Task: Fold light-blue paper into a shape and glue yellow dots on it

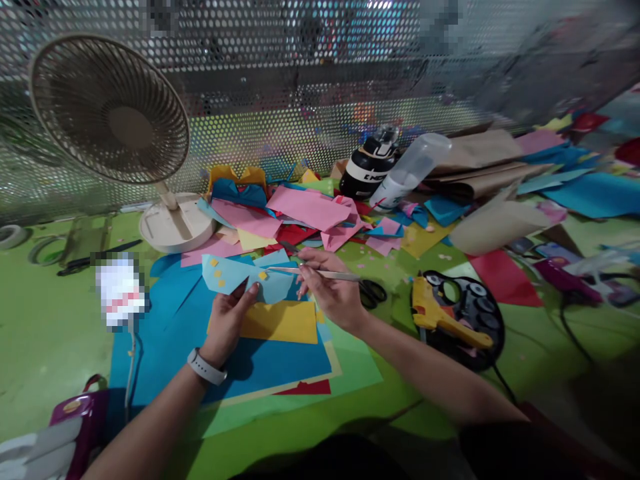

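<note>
My left hand (231, 318) pinches the lower edge of a light blue paper piece (235, 269), thumb on top. Several small yellow paper squares (215, 263) lie on that piece. In my right hand (331, 288) is a pair of tweezers (330, 274), its tips pointing left over the blue paper, beside one yellow square (263, 275). Whether the tips grip that square I cannot tell. Under my hands are a yellow paper strip (285, 321) and larger blue sheets (280, 360). Dark-handled scissors (373, 293) lie just past my right hand.
A fan (175, 220) stands at the back left, near a phone (119, 291) with a cable. Paper scraps (310, 207), a black bottle (367, 172) and a clear bottle (415, 167) line the back. On the right, a yellow glue gun (445, 317) rests on a black tray (493, 333).
</note>
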Motion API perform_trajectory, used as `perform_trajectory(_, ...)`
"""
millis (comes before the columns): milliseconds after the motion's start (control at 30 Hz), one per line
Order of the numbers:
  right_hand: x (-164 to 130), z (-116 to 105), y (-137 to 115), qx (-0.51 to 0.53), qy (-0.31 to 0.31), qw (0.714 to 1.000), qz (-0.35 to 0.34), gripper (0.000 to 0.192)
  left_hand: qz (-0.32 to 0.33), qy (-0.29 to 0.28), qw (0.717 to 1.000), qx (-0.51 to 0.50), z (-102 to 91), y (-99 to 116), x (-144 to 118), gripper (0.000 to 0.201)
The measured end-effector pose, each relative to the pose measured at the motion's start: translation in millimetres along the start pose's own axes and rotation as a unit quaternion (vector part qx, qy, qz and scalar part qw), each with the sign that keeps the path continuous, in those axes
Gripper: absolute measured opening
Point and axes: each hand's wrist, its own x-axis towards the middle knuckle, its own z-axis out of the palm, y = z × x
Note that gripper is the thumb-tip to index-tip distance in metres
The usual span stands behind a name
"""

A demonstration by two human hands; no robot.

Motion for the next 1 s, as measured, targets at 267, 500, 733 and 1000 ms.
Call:
perform_trajectory(267,0.0,-0.3,-1.4,0.001,-0.006,1.0,0.009,0.023,-0.003,0.007,1.0,0.02,-0.8,0.8,-0.4,0.031)
perform_trajectory(500,-0.1,-0.5,-0.8,-0.002,-0.009,1.0,0.007,0.025,0.002,0.005,1.0,0.018,-1.2,-0.3,-0.1,0.031)
perform_trajectory(733,-0.4,-0.4,0.2,-0.004,-0.001,1.0,-0.003,0.022,-0.006,0.014,1.0,0.004,-1.4,-1.3,0.1,0.034)
perform_trajectory(1000,4.8,-6.2,-6.0,-0.048,-0.032,0.995,-0.082,0.021,-0.006,0.006,1.0,0.019,-1.1,-2.6,-0.9,0.038)
